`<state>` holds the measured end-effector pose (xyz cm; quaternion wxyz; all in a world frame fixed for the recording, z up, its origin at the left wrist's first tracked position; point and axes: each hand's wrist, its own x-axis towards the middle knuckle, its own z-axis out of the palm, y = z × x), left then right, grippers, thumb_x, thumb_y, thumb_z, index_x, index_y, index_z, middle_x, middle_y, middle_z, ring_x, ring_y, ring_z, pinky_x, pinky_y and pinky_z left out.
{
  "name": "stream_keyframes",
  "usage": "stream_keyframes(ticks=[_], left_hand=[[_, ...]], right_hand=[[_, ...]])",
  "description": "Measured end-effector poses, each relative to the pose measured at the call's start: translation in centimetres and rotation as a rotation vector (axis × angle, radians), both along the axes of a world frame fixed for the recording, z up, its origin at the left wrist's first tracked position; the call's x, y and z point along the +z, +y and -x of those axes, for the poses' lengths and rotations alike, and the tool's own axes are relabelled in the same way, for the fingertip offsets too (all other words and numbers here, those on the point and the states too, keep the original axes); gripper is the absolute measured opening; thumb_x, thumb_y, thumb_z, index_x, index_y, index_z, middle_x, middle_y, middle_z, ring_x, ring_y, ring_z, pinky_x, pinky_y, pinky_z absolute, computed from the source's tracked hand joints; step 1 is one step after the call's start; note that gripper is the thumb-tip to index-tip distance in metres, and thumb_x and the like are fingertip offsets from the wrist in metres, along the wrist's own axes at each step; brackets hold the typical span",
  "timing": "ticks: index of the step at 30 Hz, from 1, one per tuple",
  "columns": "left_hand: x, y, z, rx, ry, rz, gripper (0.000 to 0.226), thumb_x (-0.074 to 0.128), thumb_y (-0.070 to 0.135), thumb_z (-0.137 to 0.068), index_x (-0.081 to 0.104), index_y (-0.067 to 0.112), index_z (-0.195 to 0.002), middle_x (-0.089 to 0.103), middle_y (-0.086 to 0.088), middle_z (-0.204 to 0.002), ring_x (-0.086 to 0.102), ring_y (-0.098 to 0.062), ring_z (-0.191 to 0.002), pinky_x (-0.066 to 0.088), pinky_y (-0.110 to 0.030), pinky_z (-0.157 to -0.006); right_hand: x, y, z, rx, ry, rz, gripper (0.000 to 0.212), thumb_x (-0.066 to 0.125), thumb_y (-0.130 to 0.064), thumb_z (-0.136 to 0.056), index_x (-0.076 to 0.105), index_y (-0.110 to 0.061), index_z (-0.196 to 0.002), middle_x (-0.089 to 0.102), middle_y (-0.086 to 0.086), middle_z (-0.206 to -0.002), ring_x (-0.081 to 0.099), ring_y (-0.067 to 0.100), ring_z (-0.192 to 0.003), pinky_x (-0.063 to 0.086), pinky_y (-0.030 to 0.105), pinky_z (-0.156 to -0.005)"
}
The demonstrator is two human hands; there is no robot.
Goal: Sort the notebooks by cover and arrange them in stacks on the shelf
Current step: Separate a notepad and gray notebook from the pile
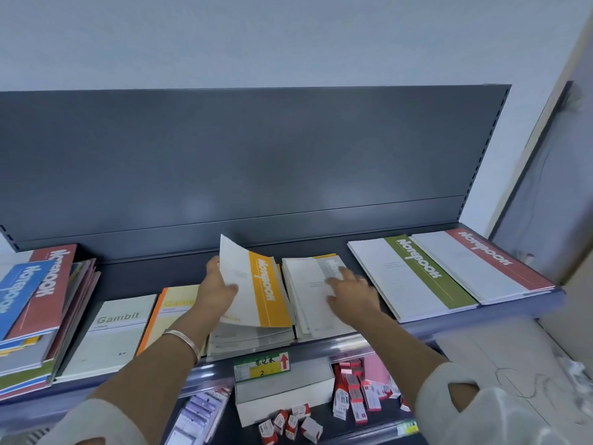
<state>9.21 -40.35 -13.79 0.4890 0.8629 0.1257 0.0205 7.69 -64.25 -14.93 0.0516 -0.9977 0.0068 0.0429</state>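
Notebooks lie in flat stacks along a dark grey metal shelf (481, 319), each long axis running from six to twelve o'clock, toward the back panel. The yellow-band notebook (260, 284) is at the centre, its far end lifted off the middle stack (253, 340) and tilted upward. Its thin, smooth cover is slightly bowed, and white "Notebook" lettering runs lengthwise down the yellow band.

The left hand (218, 289) grips this notebook's nine o'clock edge, with the thumb on the white part of the cover and the fingers curled behind. Just beside it at three o'clock, the grey-band stack (305, 293) lies flat. The right hand (349, 290) rests on top of it with straight, spread fingers that hold nothing.

Farther toward three o'clock, the green-band stack (414, 274) and the red-band stack (481, 261) lie side by side, the red one overlapping the green one's edge.

At nine o'clock of the held notebook lie two pale Gambit notebooks (112, 332), one of them with an orange spine. Beyond them, a tall mixed pile (38, 309) with ragged edges carries blue-band and red-band covers on top.
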Motion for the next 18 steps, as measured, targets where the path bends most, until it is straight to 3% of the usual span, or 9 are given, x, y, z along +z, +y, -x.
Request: stream_keyframes(ticks=[3,8,12,18], left_hand=[[-0.3,-0.1,-0.6,-0.069,0.058,-0.157,0.082,0.053,-0.003,-0.089,0.006,0.026,-0.15,0.046,-0.017,-0.131,0.053,-0.033,-0.108,0.046,-0.038,-0.078],[-0.7,-0.1,-0.5,-0.183,0.221,-0.409,0.066,0.054,0.002,-0.089,0.025,0.019,-0.147,0.02,-0.016,-0.143,0.049,-0.034,-0.117,0.042,-0.029,-0.095],[-1.2,-0.2,-0.5,-0.214,0.249,-0.578,0.045,0.049,0.005,-0.091,0.042,0.013,-0.135,0.027,-0.014,-0.137,0.052,-0.031,-0.112,0.043,-0.029,-0.097],[-1.0,-0.5,0.6,-0.18,0.212,-0.907,0.034,0.047,0.019,-0.09,0.048,0.02,-0.124,0.03,-0.01,-0.138,0.03,-0.03,-0.126,0.034,-0.038,-0.1]], right_hand=[[-0.5,1.7,-0.8,0.189,0.133,-0.011,0.041,0.04,-0.039,-0.098,0.041,-0.028,-0.138,0.036,0.002,-0.148,0.036,0.029,-0.134,0.037,0.047,-0.104],[-1.0,3.0,-1.6,0.14,0.153,0.029,0.035,0.036,-0.039,-0.099,0.045,-0.024,-0.129,0.046,0.004,-0.134,0.041,0.03,-0.127,0.039,0.047,-0.098],[-1.0,3.0,-1.6,0.142,0.148,0.05,0.038,0.034,-0.039,-0.099,0.042,-0.024,-0.134,0.044,0.005,-0.137,0.041,0.031,-0.128,0.039,0.049,-0.099],[-0.7,3.2,-1.2,0.202,0.032,0.06,0.035,0.038,-0.032,-0.099,0.048,-0.016,-0.129,0.049,0.009,-0.128,0.049,0.03,-0.117,0.043,0.043,-0.095]])
